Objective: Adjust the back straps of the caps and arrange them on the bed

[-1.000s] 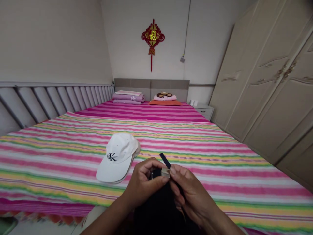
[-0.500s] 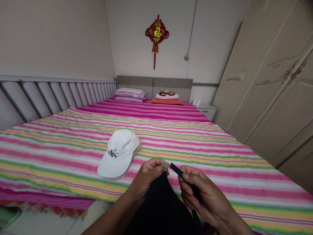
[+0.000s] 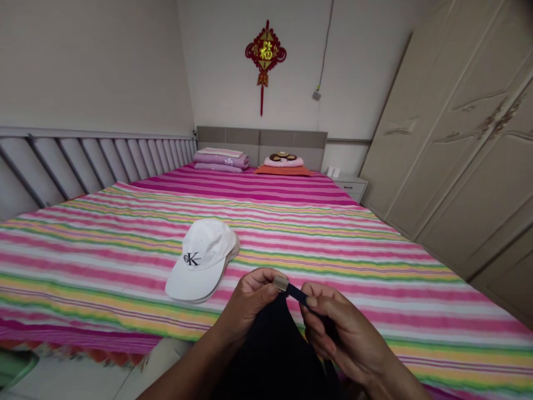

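Note:
My left hand (image 3: 258, 300) pinches a small metal buckle (image 3: 280, 284) between thumb and fingers. The buckle sits at the edge of a dark cloth item (image 3: 270, 350), which looks like a cap; its lower part runs out of view. A navy strap (image 3: 297, 294) is gripped by my right hand (image 3: 333, 322), thumb on top and fingers curled beneath. The strap's tip meets the right side of the buckle; how far it goes in cannot be seen. To the left of my hands lies a white cap (image 3: 206, 244) with black "CK" letters, seemingly with another cap under it.
Everything rests on a bed with a striped sheet (image 3: 375, 266). Folded purple bedding (image 3: 221, 161) and a pink and orange pile (image 3: 283, 164) lie by the headboard (image 3: 291, 144). A wardrobe (image 3: 462, 128) stands right, a slatted rail (image 3: 95, 161) left.
My right hand has moved slightly left, bringing the strap's tip across the gap to the buckle. The left hand holds the buckle much as before.

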`<state>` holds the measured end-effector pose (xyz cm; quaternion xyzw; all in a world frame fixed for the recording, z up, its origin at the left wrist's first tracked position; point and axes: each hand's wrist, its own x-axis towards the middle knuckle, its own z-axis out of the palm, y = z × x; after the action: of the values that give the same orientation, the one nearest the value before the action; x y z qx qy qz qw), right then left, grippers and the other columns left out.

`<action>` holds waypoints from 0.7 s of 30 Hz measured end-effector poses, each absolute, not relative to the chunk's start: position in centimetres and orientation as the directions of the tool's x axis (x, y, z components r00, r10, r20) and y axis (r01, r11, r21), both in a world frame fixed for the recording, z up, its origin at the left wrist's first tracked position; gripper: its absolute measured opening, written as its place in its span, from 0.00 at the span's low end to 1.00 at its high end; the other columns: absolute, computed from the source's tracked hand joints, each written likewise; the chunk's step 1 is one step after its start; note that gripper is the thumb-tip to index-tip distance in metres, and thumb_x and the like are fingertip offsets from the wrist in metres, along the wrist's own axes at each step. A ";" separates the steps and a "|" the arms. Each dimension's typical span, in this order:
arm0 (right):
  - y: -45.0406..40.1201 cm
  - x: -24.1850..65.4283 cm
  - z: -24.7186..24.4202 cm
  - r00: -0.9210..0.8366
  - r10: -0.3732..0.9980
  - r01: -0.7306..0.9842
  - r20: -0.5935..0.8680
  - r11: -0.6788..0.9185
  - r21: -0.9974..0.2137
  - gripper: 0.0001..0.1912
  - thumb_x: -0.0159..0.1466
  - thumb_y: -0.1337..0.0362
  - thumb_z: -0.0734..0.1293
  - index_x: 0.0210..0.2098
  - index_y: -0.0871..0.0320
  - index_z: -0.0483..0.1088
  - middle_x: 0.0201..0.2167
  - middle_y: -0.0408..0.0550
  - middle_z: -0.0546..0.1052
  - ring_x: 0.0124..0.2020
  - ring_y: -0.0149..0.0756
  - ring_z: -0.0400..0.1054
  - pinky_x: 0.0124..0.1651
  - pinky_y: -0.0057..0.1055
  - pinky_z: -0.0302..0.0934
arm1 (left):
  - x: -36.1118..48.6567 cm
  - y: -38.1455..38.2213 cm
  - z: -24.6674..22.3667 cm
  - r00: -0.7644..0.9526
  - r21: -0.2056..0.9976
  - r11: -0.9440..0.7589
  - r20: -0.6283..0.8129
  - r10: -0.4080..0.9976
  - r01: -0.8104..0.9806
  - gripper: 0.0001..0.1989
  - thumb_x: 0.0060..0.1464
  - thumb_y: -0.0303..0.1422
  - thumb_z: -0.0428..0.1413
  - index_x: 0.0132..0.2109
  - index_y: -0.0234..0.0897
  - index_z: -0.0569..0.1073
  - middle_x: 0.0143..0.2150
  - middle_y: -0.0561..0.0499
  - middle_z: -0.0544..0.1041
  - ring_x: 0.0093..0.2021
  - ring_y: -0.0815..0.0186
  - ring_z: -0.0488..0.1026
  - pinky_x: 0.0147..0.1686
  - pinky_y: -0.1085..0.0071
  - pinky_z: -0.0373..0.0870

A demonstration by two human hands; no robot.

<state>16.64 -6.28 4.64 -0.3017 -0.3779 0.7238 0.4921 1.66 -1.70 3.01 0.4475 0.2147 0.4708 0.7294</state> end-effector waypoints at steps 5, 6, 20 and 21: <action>-6.2 16.6 4.8 -0.292 0.955 -0.375 -0.054 -0.166 -0.912 0.12 0.55 0.60 0.64 0.22 0.61 0.61 0.09 0.35 0.61 0.08 0.18 0.48 0.12 0.18 0.40 | 1.1 -1.7 3.2 0.473 0.892 0.061 0.178 0.863 -0.447 0.10 0.41 0.34 0.60 0.32 0.34 0.73 0.25 0.53 0.71 0.26 0.73 0.67 0.27 0.77 0.59; -6.2 16.6 4.8 -0.280 0.958 -0.352 -0.059 -0.159 -0.922 0.12 0.55 0.59 0.65 0.22 0.61 0.62 0.09 0.35 0.61 0.08 0.18 0.48 0.12 0.18 0.39 | 1.1 -1.7 3.3 0.474 0.899 0.041 0.191 0.860 -0.436 0.09 0.41 0.33 0.60 0.32 0.34 0.73 0.26 0.53 0.72 0.27 0.72 0.67 0.29 0.77 0.59; -6.6 16.0 4.5 -0.212 0.976 -0.308 -0.055 -0.120 -0.944 0.15 0.52 0.56 0.67 0.19 0.61 0.63 0.12 0.38 0.65 0.10 0.19 0.52 0.15 0.20 0.40 | 1.0 -2.5 3.7 0.487 0.903 -0.146 0.347 0.801 -0.403 0.06 0.44 0.28 0.58 0.34 0.37 0.73 0.28 0.54 0.72 0.28 0.75 0.66 0.29 0.80 0.61; -6.7 15.9 4.5 -0.219 0.974 -0.327 -0.051 -0.122 -0.937 0.15 0.52 0.57 0.67 0.19 0.61 0.63 0.12 0.38 0.65 0.10 0.19 0.51 0.15 0.20 0.38 | 1.0 -2.6 3.7 0.479 0.903 -0.159 0.354 0.803 -0.400 0.06 0.44 0.28 0.58 0.34 0.37 0.73 0.28 0.55 0.72 0.28 0.75 0.66 0.29 0.80 0.61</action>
<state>15.93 -6.67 4.50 -0.3737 -0.4333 0.6493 0.5010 1.00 -2.57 3.69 0.5900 0.1708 0.4809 0.6256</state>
